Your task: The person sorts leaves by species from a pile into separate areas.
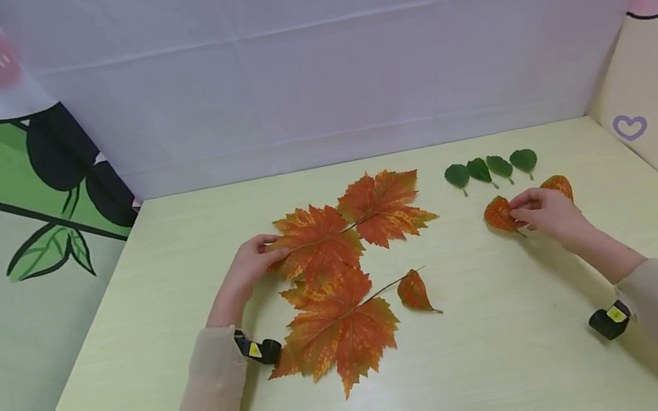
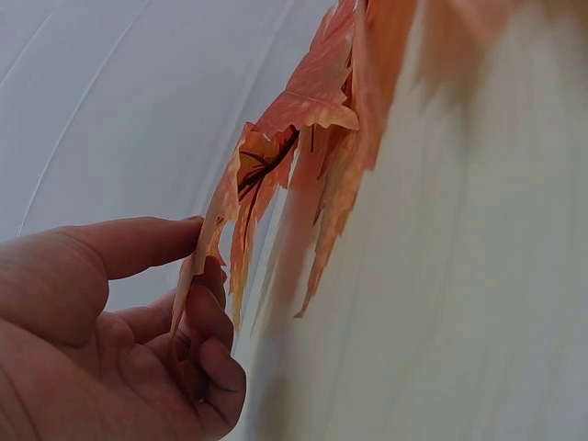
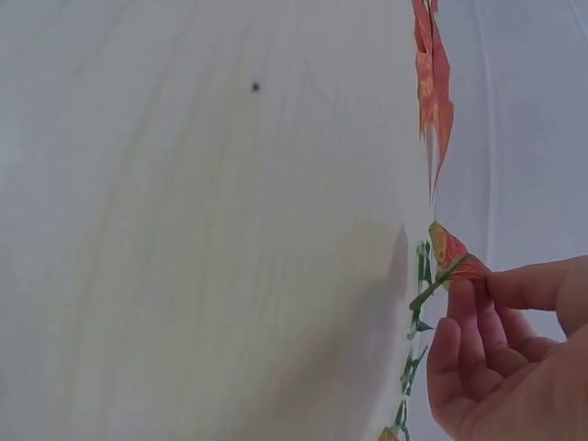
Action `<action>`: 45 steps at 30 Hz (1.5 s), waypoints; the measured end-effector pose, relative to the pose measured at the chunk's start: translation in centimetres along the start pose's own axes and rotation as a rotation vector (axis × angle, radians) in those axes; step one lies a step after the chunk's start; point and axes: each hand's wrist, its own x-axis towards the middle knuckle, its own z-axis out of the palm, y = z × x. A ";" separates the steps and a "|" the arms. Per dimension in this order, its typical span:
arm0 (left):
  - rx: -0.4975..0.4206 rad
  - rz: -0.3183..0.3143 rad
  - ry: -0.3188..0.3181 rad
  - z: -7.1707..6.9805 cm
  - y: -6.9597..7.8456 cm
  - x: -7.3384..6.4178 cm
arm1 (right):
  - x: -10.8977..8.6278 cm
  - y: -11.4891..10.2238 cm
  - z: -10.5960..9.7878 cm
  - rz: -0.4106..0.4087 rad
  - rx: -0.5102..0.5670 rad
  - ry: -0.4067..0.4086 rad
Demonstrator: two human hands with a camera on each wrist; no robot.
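Observation:
My left hand (image 1: 257,258) pinches the left edge of a large orange maple leaf (image 1: 317,241) between thumb and fingers. In the left wrist view the same maple leaf (image 2: 213,220) stands tilted off the table. On the right, my right hand (image 1: 545,213) pinches a small orange leaf (image 1: 498,214) with a green stem, its thumb and fingertips on the edge in the right wrist view, where the small leaf (image 3: 455,255) is seen nearly side-on. Another small orange leaf (image 1: 558,185) lies just behind that hand, partly hidden by it.
A second maple leaf (image 1: 383,207) lies at the back, a third (image 1: 342,324) nearer the front. Beside the third's stem is a small orange leaf (image 1: 415,291). Several green leaves (image 1: 499,166) form a row at back right. Cloth walls (image 1: 315,90) border the table (image 1: 496,367).

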 end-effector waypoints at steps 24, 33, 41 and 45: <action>-0.003 -0.002 0.008 0.2 -0.3 0.0 | 1.4 3.3 -2.8 0.103 -0.036 0.109; -0.005 0.006 0.004 0.1 -0.3 0.1 | 1.1 3.5 -3.2 0.109 -0.141 0.186; 0.006 -0.003 0.012 0.2 -0.5 0.3 | 0.3 1.5 -1.7 0.006 -0.188 0.172; 0.010 0.007 0.007 0.1 -0.5 0.3 | -0.4 -0.3 0.2 -0.056 -0.193 0.103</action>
